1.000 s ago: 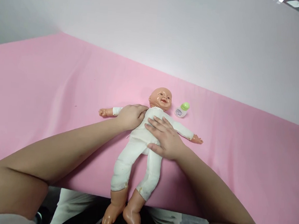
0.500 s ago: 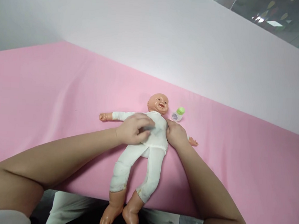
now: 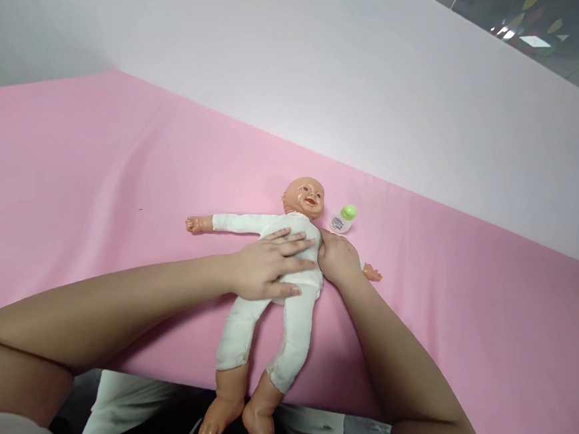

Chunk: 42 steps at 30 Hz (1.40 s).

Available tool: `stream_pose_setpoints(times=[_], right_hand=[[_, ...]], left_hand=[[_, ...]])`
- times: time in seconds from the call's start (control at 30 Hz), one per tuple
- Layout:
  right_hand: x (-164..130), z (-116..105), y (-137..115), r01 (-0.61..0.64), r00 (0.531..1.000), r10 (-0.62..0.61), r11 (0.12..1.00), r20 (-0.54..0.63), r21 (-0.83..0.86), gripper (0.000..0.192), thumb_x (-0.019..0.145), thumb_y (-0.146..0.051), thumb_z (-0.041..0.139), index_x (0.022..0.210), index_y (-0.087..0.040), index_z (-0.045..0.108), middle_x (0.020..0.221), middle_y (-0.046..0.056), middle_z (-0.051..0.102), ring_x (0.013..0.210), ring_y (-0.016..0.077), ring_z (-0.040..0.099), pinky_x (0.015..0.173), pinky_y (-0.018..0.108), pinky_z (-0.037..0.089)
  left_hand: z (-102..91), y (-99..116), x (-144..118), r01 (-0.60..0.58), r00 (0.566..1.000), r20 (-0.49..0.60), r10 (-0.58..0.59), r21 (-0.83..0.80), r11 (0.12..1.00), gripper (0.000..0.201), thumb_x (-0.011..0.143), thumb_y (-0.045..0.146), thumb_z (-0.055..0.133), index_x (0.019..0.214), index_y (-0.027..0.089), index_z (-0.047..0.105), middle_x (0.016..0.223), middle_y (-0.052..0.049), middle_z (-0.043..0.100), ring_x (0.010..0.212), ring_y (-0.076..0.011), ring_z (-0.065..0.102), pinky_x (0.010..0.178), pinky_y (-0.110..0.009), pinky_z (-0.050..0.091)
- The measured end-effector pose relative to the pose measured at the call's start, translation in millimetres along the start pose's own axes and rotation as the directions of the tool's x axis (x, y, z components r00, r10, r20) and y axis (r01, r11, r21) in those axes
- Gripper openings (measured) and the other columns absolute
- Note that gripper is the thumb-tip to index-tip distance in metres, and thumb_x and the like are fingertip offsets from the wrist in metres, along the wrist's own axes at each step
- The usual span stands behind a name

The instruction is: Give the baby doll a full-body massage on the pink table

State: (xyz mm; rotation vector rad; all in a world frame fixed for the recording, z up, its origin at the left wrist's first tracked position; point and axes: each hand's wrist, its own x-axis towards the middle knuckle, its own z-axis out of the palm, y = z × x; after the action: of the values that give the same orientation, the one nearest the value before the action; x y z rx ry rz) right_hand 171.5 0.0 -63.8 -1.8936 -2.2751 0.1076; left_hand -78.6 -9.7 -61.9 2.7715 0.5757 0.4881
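The doll lies face-up on the pink worktop. The left hand rests flat on its chest, grip open; the right hand curls closed around its upper arm.

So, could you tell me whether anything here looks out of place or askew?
Two small things. The doll lies with its bare feet hanging past the pink table edge, and the small green-capped bottle lies tipped on its side by the doll's head.
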Motion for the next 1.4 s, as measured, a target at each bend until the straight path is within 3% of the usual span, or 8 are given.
stream_pose_setpoints(times=[0.17,0.3,0.47,0.57,0.67,0.87,1.13,1.4], right_hand=[[0.5,2.0,1.4,-0.003,1.0,0.003,1.0,0.007,-0.006,0.044,0.1,-0.017,0.044,0.137,-0.021,0.068,0.122,0.012,0.08,0.114,0.0294,0.072,0.098,0.039,0.052],[0.0,5.3,3.8,0.02,0.99,-0.006,0.995,-0.142,0.099,0.052,0.1,-0.018,0.044,0.148,-0.019,0.062,0.144,0.012,0.072,0.132,0.0293,0.067,0.112,0.044,0.052],[-25.0,-10.8,-19.4,0.355,0.911,-0.284,0.909,-0.3,0.22,0.049,0.105,-0.038,0.044,0.147,-0.021,0.064,0.155,0.011,0.065,0.148,0.027,0.057,0.127,0.049,0.044],[-49.7,-23.3,-47.3,0.695,0.716,-0.678,0.668,-0.166,0.266,0.045,0.103,-0.04,0.047,0.14,-0.027,0.07,0.152,0.007,0.069,0.149,0.0241,0.058,0.128,0.047,0.044],[-64.0,-24.6,-67.4,0.808,0.549,-0.835,0.519,-0.039,0.278,0.046,0.105,-0.044,0.05,0.143,-0.027,0.069,0.155,0.005,0.067,0.153,0.0227,0.054,0.135,0.046,0.031],[-45.3,-8.4,-52.9,0.681,0.712,-0.701,0.703,0.037,0.205,0.08,0.101,-0.075,0.056,0.163,-0.025,0.052,0.174,0.011,0.044,0.168,0.0348,0.029,0.138,0.062,0.008],[-13.3,0.7,-13.6,0.449,0.888,-0.459,0.861,-0.016,0.241,0.078,0.11,-0.064,0.044,0.175,-0.024,0.028,0.183,0.012,0.02,0.172,0.0299,0.016,0.138,0.059,0.018],[-13.1,15.7,-4.9,0.355,0.935,-0.337,0.908,-0.113,0.221,0.08,0.109,-0.062,0.042,0.172,-0.013,0.031,0.178,0.019,0.033,0.167,0.0313,0.03,0.135,0.055,0.028]], left_hand=[[0.8,-29.0,0.1,0.224,0.971,-0.087,-0.222,0.01,0.975,0.069,0.11,0.063,0.041,0.167,0.025,0.047,0.181,-0.012,0.026,0.168,-0.0373,0.023,0.135,-0.062,0.023],[-4.4,-42.5,1.6,0.408,0.885,-0.227,-0.407,-0.046,0.912,0.061,0.109,0.054,0.044,0.157,0.02,0.06,0.161,-0.012,0.06,0.146,-0.0318,0.06,0.122,-0.047,0.048],[-14.1,-60.7,2.4,0.584,0.789,-0.243,-0.564,0.013,0.812,0.047,0.105,0.035,0.038,0.125,0.022,0.078,0.125,-0.008,0.081,0.113,-0.0317,0.076,0.1,-0.047,0.058],[-13.9,-65.6,3.1,0.619,0.771,-0.218,-0.599,0.036,0.784,0.046,0.102,0.031,0.039,0.125,0.024,0.078,0.125,-0.008,0.08,0.111,-0.0306,0.076,0.095,-0.044,0.058],[-11.2,-65.0,4.1,0.612,0.779,-0.225,-0.585,0.069,0.788,0.046,0.103,0.03,0.037,0.127,0.025,0.077,0.127,-0.007,0.079,0.112,-0.0289,0.076,0.097,-0.042,0.056],[-8.2,-65.4,4.5,0.608,0.786,-0.212,-0.58,0.099,0.788,0.046,0.103,0.03,0.038,0.13,0.024,0.075,0.13,-0.007,0.078,0.112,-0.0299,0.075,0.098,-0.044,0.056],[-8.2,-68.3,3.0,0.562,0.822,-0.208,-0.531,0.136,0.816,0.048,0.105,0.031,0.035,0.133,0.024,0.074,0.134,-0.008,0.077,0.121,-0.0301,0.073,0.104,-0.045,0.054],[-8.3,-65.2,-2.5,0.526,0.85,-0.183,-0.494,0.236,0.817,0.051,0.107,0.033,0.031,0.139,0.02,0.069,0.133,-0.013,0.077,0.121,-0.0322,0.073,0.108,-0.048,0.051]])
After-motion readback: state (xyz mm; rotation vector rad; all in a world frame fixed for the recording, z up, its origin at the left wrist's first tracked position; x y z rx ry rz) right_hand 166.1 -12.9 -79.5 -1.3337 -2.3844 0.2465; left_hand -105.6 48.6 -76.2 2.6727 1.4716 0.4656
